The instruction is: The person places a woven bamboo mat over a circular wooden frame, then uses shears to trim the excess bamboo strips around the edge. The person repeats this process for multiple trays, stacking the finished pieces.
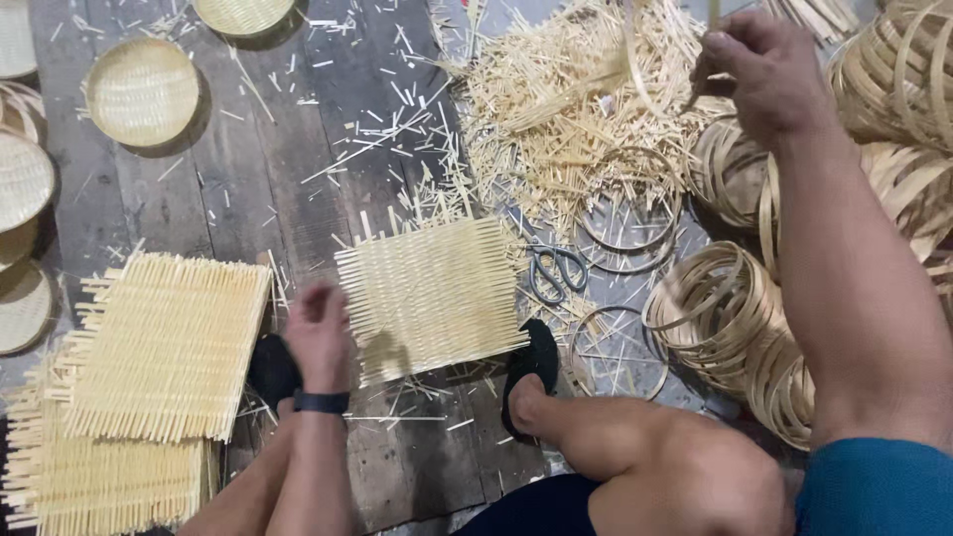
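The left hand (318, 333) rests loosely curled at the left edge of the woven bamboo mat (429, 295) on the plank floor (268, 159), gripping nothing. The right hand (762, 74), raised up and right of the mat, pinches a thin bamboo strip (635, 60). Scissors (556, 270) lie just right of the mat; a careless reach could likely catch them. The splinter pile (556, 109) may prick bare skin. No packages, labels or signs show.
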